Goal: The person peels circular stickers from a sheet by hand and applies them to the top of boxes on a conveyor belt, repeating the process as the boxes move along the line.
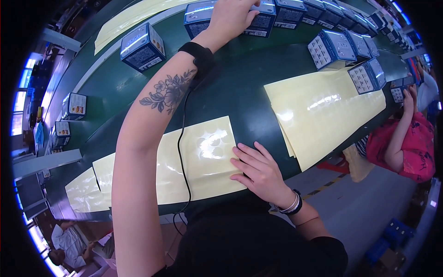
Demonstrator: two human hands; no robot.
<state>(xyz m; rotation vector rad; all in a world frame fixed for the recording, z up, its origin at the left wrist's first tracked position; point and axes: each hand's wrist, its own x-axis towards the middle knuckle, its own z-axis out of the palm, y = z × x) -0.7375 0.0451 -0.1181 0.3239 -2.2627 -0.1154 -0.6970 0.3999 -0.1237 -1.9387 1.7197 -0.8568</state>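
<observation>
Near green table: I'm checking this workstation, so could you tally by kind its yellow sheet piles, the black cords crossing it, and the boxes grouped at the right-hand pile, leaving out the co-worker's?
Yellow sheet piles: 2, left pile and right pile; single sheets overlap too much to count
Boxes: 4 visible
Black cord: 1
Total: 7

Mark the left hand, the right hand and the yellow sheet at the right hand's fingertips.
Left hand (232, 19): head view, back of the hand.
Right hand (262, 173): head view, back of the hand.
Yellow sheet (213, 170): head view, bare middle part.
</observation>
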